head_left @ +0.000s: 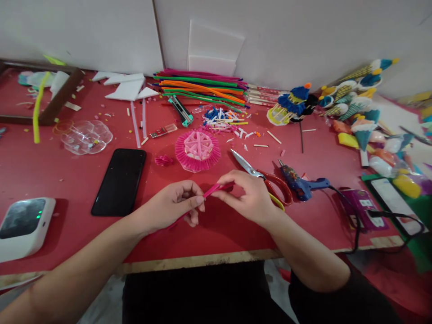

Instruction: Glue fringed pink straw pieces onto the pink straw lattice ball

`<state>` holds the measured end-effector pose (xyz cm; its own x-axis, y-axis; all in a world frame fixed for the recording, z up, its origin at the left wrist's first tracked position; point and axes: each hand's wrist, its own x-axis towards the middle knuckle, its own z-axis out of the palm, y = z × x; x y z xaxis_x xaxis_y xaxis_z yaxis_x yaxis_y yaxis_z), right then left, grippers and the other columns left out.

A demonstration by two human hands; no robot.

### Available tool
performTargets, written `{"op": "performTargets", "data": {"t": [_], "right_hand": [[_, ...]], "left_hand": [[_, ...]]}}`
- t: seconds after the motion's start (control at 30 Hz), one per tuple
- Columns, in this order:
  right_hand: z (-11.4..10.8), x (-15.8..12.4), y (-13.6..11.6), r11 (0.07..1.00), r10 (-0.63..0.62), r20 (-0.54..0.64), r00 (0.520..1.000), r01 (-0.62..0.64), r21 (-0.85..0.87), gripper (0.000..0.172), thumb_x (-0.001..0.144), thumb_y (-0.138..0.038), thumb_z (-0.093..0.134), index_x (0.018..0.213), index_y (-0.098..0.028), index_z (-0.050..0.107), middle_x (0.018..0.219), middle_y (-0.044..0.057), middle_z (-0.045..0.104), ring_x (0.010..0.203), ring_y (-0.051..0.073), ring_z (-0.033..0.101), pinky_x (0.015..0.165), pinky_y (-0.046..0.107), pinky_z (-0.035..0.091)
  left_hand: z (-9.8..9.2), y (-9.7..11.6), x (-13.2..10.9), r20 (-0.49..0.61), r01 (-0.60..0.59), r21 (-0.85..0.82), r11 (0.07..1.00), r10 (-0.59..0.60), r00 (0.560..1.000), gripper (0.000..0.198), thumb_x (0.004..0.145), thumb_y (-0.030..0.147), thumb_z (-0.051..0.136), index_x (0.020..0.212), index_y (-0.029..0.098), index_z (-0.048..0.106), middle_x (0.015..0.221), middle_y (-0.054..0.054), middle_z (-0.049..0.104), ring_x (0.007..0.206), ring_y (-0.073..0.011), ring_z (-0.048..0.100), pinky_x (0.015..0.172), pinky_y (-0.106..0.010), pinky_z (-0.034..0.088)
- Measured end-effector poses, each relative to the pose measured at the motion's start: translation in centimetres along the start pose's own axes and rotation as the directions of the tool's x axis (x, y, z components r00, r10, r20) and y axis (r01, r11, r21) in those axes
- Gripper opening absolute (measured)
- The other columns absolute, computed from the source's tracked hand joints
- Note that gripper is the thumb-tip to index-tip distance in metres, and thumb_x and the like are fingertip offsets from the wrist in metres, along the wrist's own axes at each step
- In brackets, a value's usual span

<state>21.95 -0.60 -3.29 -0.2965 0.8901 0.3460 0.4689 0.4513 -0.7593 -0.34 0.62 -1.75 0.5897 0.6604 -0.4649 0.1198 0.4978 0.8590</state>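
A narrow magenta strip runs between my two hands; whether it is paper or ribbon I cannot tell. My left hand pinches it between thumb and forefinger, and a tail of it trails below that wrist. Thumb and fingertips of my right hand close on its other end. Just beyond my hands sits a round pink pleated piece with a spoked top. To its left lies a small crumpled pink pleated bit. Red-handled scissors rest right by my right hand.
A blue glue gun with a black cord lies at the right, near several cone-shaped crafts. A black phone and a white device occupy the left. Behind are a cutter, pipe cleaners and cut scraps.
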Motion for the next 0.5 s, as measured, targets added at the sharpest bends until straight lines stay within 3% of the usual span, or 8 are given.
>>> {"op": "performTargets", "data": {"t": [0.07,0.13,0.33,0.5], "right_hand": [[-0.2,0.1,-0.1,0.971,0.175,-0.074,0.982,-0.16,0.176,0.016,0.086,-0.036,0.078,0.089,-0.023,0.07,0.084,0.002,0.076,0.073,0.015,0.071,0.064,0.026,0.056],[-0.2,0.3,-0.1,0.916,0.277,-0.087,0.957,-0.236,0.323,0.02,0.084,-0.04,0.08,0.087,-0.022,0.071,0.081,0.001,0.075,0.07,0.015,0.071,0.063,0.026,0.058],[0.8,0.4,-0.1,0.858,0.303,-0.057,0.951,-0.246,0.451,0.025,0.083,-0.047,0.078,0.087,-0.023,0.078,0.087,0.003,0.075,0.07,0.014,0.071,0.063,0.028,0.061],[1.7,0.0,-0.5,0.837,0.387,-0.075,0.919,-0.316,0.447,0.026,0.078,-0.041,0.084,0.094,-0.022,0.075,0.081,0.002,0.076,0.074,0.015,0.073,0.063,0.024,0.059]], "left_hand": [[0.0,-0.1,0.0,-0.006,-0.017,-0.016,1.0,0.017,1.0,0.026,0.086,0.039,0.072,0.085,0.019,0.055,0.075,0.004,0.068,0.052,-0.0071,0.062,0.055,-0.021,0.047],[0.0,-0.1,0.0,0.005,-0.029,-0.037,0.999,0.029,1.0,0.026,0.087,0.039,0.071,0.086,0.019,0.055,0.075,0.004,0.07,0.054,-0.0078,0.064,0.057,-0.021,0.048],[0.3,-0.3,0.0,0.033,-0.005,-0.07,0.998,0.008,0.999,0.027,0.092,0.042,0.067,0.09,0.02,0.052,0.083,-0.002,0.076,0.069,-0.0152,0.073,0.064,-0.028,0.055],[0.4,-0.5,0.0,0.044,0.009,-0.093,0.996,-0.005,0.999,0.026,0.092,0.041,0.067,0.092,0.02,0.053,0.087,-0.004,0.078,0.075,-0.0172,0.075,0.066,-0.029,0.055]]}}
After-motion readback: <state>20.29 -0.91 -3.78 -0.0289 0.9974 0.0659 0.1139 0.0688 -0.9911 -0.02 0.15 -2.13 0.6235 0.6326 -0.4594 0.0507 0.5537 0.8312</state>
